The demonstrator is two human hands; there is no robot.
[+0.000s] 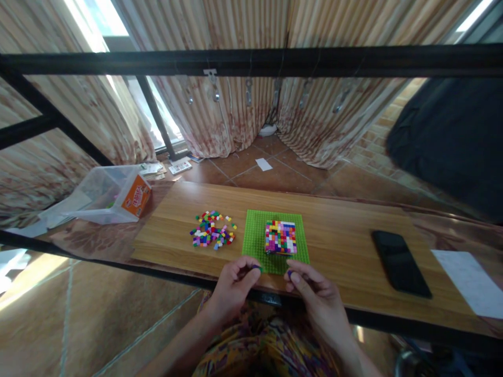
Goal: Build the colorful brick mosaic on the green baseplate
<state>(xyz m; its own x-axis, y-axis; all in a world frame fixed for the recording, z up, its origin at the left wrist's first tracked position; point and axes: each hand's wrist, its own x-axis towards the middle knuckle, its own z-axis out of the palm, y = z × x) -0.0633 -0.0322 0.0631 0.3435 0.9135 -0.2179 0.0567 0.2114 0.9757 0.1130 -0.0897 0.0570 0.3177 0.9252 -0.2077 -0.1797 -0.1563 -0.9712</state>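
Observation:
Between thumb and fingers, my left hand pinches a small purple brick, close to the front left corner of a green baseplate. A bit of green shows beside that brick; I cannot tell whether it is a second brick. My right hand is closed on another small purple brick near the plate's front right corner. On the baseplate stands a block built of many-coloured bricks, just beyond both hands. Loose coloured bricks lie in a pile left of the plate.
A black phone and a white paper sheet lie at the right. At the left is a clear plastic box with an orange label, tipped on its side. A black metal bar crosses above the wooden board.

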